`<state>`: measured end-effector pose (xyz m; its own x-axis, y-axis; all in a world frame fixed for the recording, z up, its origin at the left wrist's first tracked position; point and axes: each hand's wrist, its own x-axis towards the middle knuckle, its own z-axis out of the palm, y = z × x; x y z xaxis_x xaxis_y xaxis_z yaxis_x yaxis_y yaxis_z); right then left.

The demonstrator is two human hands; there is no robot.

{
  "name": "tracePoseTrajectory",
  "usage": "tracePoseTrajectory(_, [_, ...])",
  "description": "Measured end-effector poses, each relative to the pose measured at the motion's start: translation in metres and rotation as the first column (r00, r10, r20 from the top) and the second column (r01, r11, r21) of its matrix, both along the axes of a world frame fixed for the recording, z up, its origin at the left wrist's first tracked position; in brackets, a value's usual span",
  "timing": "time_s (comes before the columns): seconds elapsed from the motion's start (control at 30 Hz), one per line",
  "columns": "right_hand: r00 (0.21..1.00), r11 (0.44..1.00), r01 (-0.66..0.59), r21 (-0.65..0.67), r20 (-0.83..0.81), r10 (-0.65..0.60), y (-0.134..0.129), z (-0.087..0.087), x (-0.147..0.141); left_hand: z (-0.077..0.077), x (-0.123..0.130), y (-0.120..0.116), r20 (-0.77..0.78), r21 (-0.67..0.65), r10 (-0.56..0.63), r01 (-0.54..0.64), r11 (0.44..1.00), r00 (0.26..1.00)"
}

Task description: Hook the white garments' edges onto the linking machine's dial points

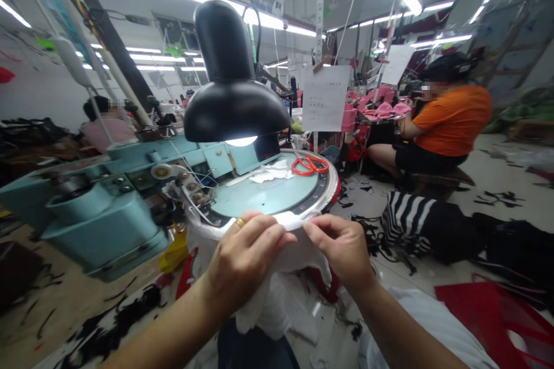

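Note:
White fabric [289,221] is stretched along the front rim of a round linking machine [255,199] with a pale green top. My left hand [249,251] pinches the fabric from the left, a ring on one finger. From the right, my right hand [340,242] grips the same strip between thumb and forefinger, a short gap from the left hand. More white cloth [277,294] hangs below the rim. Orange-handled scissors [310,165] and white scraps [272,172] lie on the machine's top.
A black lamp [236,104] hangs low over the dial. The machine's green body [104,213] juts out at left. A person in orange [454,121] sits at right; another in pink [106,127] is far left. Striped and dark garments [415,222] lie on the floor.

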<state>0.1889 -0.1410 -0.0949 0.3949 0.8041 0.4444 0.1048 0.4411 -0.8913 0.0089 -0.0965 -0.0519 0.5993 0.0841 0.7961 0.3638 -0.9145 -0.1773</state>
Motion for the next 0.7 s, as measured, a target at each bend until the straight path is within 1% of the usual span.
tracePoseTrajectory(0.13, [1.0, 1.0, 0.001, 0.002, -0.029, -0.001, -0.0005, -0.0011, -0.0029, -0.0012, 0.0065, -0.001, 0.019, -0.009, 0.015, -0.015, 1.0, 1.0])
tracePoseTrajectory(0.27, [0.998, 1.0, -0.02, -0.022, -0.053, 0.019, -0.0007, -0.0024, -0.0056, 0.0041, 0.0053, -0.002, 0.017, -0.13, -0.01, 0.012, 0.991, 1.0])
tracePoseTrajectory(0.33, [0.996, 0.999, -0.038, -0.028, -0.08, 0.035, 0.0003, -0.0032, -0.0069, 0.0061, 0.0039, -0.0028, 0.019, -0.161, 0.0, 0.004, 0.987, 1.0])
tracePoseTrajectory(0.43, [0.991, 0.997, -0.064, -0.038, -0.121, 0.059, 0.0021, -0.0042, -0.0084, 0.0062, 0.0035, -0.0033, 0.035, -0.13, 0.006, -0.002, 0.991, 0.999])
tracePoseTrajectory(0.5, [0.991, 0.997, -0.068, -0.044, -0.12, 0.062, 0.0025, -0.0044, -0.0089, 0.0046, 0.0048, -0.0032, 0.038, -0.101, 0.003, 0.001, 0.995, 0.999])
tracePoseTrajectory(0.57, [0.992, 0.997, -0.059, -0.043, -0.11, 0.054, 0.0023, -0.0042, -0.0091, 0.0026, 0.0071, -0.0036, 0.036, -0.104, 0.0, 0.004, 0.995, 0.999])
tracePoseTrajectory(0.63, [0.992, 0.998, -0.053, -0.037, -0.112, 0.049, 0.0018, -0.0039, -0.0095, 0.0011, 0.0091, -0.0043, 0.033, -0.121, 0.021, -0.017, 0.992, 0.999])
tracePoseTrajectory(0.7, [0.99, 0.998, -0.056, -0.033, -0.128, 0.051, 0.0015, -0.0038, -0.0102, 0.0019, 0.0091, -0.0043, 0.034, -0.097, 0.058, -0.055, 0.994, 0.998])
